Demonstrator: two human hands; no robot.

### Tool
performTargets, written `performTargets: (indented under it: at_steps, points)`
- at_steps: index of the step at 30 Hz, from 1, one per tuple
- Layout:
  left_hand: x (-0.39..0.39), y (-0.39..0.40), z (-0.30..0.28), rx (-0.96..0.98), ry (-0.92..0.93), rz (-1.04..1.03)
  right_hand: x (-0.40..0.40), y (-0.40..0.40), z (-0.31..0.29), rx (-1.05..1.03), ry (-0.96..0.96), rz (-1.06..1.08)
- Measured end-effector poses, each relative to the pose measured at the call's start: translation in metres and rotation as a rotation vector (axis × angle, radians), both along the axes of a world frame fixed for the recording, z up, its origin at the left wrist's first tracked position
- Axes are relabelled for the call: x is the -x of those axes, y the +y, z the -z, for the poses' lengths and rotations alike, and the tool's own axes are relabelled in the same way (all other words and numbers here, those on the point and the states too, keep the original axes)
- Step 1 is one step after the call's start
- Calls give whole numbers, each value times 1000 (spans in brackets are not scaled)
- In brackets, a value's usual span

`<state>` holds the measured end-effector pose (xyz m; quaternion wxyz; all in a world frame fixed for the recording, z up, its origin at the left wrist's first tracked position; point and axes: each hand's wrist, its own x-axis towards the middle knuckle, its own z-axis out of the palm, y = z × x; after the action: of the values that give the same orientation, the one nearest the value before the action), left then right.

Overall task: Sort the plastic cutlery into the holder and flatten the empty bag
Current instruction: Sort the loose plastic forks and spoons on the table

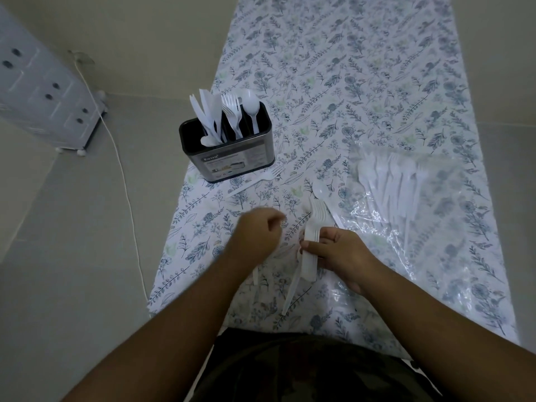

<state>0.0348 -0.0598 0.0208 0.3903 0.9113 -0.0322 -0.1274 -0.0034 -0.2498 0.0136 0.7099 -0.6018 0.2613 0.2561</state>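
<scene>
A black holder (232, 161) stands at the mat's left edge with white knives, forks and a spoon upright in separate slots. My right hand (339, 253) grips a stack of white forks (314, 221), tines pointing away. My left hand (256, 233) hovers just left of it with curled fingers and looks blurred; nothing shows inside it. A clear plastic bag (406, 216) lies to the right with several white pieces (391, 181) inside. A loose fork (255, 181) lies in front of the holder, a spoon (320, 190) beyond the stack, and a knife (291, 288) under my hands.
The floral mat (362, 82) runs away from me over a grey tiled floor. A white drawer unit (43, 91) on wheels stands at the far left, with a white cable (124, 181) trailing across the floor beside the mat.
</scene>
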Motion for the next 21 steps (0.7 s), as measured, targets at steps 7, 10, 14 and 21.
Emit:
performTargets:
  at_steps: [7, 10, 14, 21]
  points:
    - [-76, 28, 30, -332, -244, -93, 0, 1, -1, 8, -2, 12]
    - [-77, 33, 37, -371, -176, -67, 3, -2, -3, 26, -17, -1]
    - [-58, 17, 18, -131, -115, -152, 2, -7, -6, 50, -39, 9]
    - [35, -33, -8, 297, 108, -148, 2, -4, -12, 75, -90, 5]
